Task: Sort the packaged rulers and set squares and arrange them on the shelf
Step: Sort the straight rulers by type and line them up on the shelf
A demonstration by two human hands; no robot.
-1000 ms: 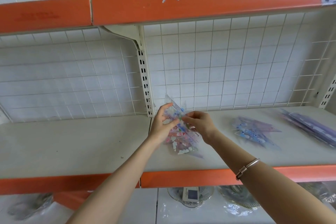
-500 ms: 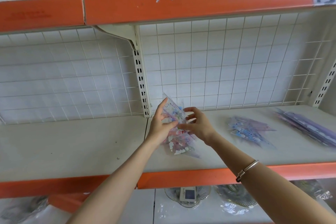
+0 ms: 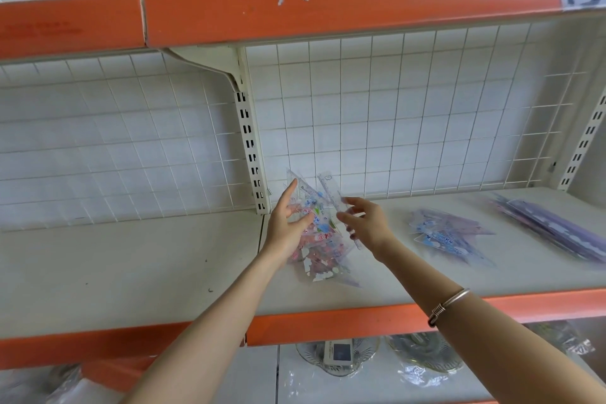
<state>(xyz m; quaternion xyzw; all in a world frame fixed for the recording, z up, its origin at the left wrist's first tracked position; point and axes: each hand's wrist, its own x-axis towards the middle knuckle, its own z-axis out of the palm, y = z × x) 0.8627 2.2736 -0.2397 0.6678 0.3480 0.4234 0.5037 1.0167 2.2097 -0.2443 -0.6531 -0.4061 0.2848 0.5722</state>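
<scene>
A stack of clear packaged set squares (image 3: 319,239) with pink and blue print stands tilted on the white shelf (image 3: 131,272), near the upright post. My left hand (image 3: 287,226) touches its left side with fingers straight and thumb laid over the front. My right hand (image 3: 365,223) pinches a clear packaged ruler (image 3: 329,188) lightly between thumb and fingers, just right of the stack. A pile of blue and purple set squares (image 3: 449,236) lies further right, and a pile of purple rulers (image 3: 557,233) sits at the far right.
The shelf above has an orange front edge (image 3: 328,6) low over the work area, with a wire grid back panel (image 3: 393,115). On the lower shelf sit wrapped glass dishes (image 3: 337,354). The shelf's left half holds nothing.
My right hand has let its fingers spread and drawn slightly right, pulling the clear ruler away from the stack. My left hand's fingers have straightened against the stack.
</scene>
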